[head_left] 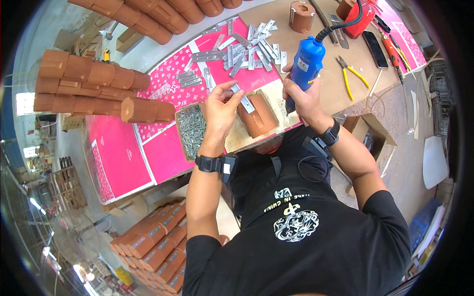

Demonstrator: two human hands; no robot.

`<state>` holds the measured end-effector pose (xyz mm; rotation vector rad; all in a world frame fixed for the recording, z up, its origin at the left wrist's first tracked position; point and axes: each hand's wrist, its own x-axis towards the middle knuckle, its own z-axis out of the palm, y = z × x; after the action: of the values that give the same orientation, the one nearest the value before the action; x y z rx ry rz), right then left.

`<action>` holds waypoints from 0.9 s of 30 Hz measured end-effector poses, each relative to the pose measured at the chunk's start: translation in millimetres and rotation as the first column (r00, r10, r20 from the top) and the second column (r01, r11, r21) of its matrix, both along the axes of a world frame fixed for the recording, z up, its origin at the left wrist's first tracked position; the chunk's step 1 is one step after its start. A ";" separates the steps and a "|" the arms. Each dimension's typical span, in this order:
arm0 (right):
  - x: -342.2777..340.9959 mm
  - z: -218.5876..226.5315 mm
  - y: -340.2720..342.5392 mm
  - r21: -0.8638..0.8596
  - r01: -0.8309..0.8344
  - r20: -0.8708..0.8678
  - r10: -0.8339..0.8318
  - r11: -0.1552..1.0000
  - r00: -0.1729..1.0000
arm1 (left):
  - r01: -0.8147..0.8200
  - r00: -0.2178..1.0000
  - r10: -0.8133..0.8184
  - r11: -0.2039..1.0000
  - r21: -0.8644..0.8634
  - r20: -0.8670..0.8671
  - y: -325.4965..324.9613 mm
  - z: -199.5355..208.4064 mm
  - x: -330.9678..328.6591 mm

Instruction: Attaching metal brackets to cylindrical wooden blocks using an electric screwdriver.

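A reddish-brown cylinder (pixel 260 121) lies on a pale board (pixel 236 140) at the table's near edge. Along its upper side rests a small silver metal strip (pixel 246 103), pinched at its far end between thumb and finger of my left hand (pixel 220 107). My right hand (pixel 304 98) is wrapped around a blue corded electric screwdriver (pixel 307 63), whose narrow end points down, to the right of the cylinder and apart from it. An open box of screws (pixel 191 129) stands just left of my left wrist.
Loose metal strips (pixel 242 52) are heaped beyond the cylinder. Yellow-handled pliers (pixel 351 79) and a phone (pixel 375 49) lie to the right. Brown cylinders (pixel 81 86) are stacked at the left, with another stack (pixel 153 241) below. A cardboard box (pixel 380 135) sits near my right forearm.
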<state>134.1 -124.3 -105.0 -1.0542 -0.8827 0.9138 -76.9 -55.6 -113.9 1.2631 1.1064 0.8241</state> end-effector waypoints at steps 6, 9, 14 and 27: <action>-0.7 -4.0 -3.2 0.009 0.024 -0.022 -0.024 1.000 0.999 | 0.085 0.996 -0.085 0.996 -0.024 -0.012 -1.6 -8.4 1.7; 0.1 -4.9 -3.3 0.020 0.026 -0.027 -0.026 0.999 0.999 | 0.155 0.975 -0.148 0.987 0.030 -0.167 -10.2 -9.2 -0.2; 1.2 -3.3 -2.7 0.014 0.018 -0.003 -0.018 1.000 1.000 | 0.163 0.954 -0.138 0.984 0.077 -0.265 -34.1 2.3 1.2; -1.3 4.6 1.5 -0.013 0.046 0.073 -0.045 0.999 0.996 | -0.045 0.978 0.123 0.913 0.405 -0.169 -51.6 -0.9 -21.1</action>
<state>132.7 -122.8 -100.4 -1.1217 -0.9102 0.8498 -98.0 -107.3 -114.8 1.6733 1.1895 1.0481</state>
